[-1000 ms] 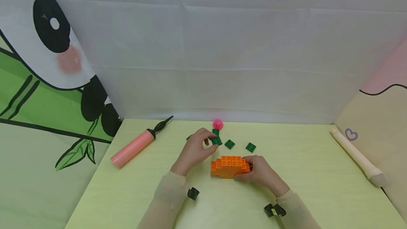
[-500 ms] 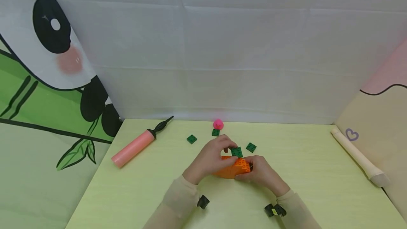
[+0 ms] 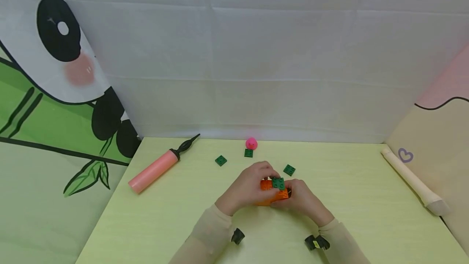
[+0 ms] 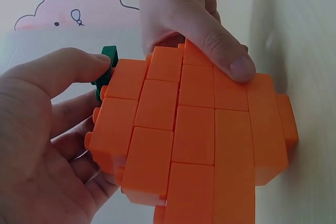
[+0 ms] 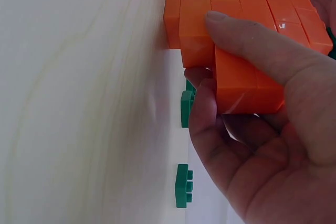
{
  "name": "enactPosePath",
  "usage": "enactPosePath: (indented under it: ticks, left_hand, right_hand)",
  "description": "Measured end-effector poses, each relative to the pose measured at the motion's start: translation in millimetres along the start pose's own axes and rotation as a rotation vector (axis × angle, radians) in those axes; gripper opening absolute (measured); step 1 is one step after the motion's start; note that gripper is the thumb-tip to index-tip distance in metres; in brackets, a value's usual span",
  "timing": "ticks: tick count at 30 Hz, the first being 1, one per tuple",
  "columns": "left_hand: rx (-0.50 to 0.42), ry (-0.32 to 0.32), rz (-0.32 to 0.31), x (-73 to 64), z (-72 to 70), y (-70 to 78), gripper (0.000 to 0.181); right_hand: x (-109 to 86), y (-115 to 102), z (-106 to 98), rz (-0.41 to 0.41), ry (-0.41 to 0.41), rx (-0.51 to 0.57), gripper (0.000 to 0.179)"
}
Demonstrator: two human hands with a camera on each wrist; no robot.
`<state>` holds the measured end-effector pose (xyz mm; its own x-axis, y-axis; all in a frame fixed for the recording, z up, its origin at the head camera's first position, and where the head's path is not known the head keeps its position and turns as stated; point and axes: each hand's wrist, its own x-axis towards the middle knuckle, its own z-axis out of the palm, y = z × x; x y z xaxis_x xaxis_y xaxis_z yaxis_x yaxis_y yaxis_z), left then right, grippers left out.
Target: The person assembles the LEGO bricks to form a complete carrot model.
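An orange block build [image 4: 194, 129], made of several stacked studded bricks, stands on the table. My right hand [image 3: 302, 199] grips its right end, thumb on the near face and fingers behind, as the right wrist view shows. With thumb and fingers my left hand [image 3: 249, 186] pinches a green brick [image 3: 278, 183] at the top of the orange build. In the left wrist view that green brick [image 4: 107, 69] sits against the studs of the top row; whether it is pressed on I cannot tell. The left hand covers the build's left part in the head view.
Loose green bricks lie behind the hands: one at left [image 3: 221, 160], one at right [image 3: 289, 170], and one at the back [image 3: 248, 152] beside a pink ball [image 3: 251, 143]. A pink hand pump [image 3: 154, 171] lies left. A pale rolled tube [image 3: 412, 180] lies along the right edge.
My left hand picked up a green brick from behind the orange build, brought it right and toward me, then lowered it to the build's top. My right hand kept its grip.
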<state>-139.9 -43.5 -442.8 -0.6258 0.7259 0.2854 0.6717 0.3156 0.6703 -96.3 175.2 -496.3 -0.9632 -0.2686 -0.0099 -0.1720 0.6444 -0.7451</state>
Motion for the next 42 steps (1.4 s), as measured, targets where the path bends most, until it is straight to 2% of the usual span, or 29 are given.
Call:
enactPosePath:
  ticks: [11, 30, 35, 42]
  left_hand:
    - [0.051, -0.004, 0.027, 1.8, 0.4, -0.3, 0.022]
    - [0.151, -0.055, 0.027, 3.3, -0.8, 2.5, 0.023]
    - [0.163, -0.050, 0.036, 2.6, -1.2, 2.7, 0.021]
    - [0.157, -0.045, 0.015, 0.9, -3.6, 4.7, 0.022]
  right_hand:
    - [0.0, -0.9, -0.2, 0.005, 0.002, 0.005, 0.026]
    - [-0.6, 1.4, -2.7, -0.023, -0.023, 0.017, 0.025]
    - [-1.8, -1.3, -4.0, -0.037, -0.023, 0.066, 0.025]
    - [-2.6, -5.9, -1.6, -0.051, 0.038, 0.149, 0.023]
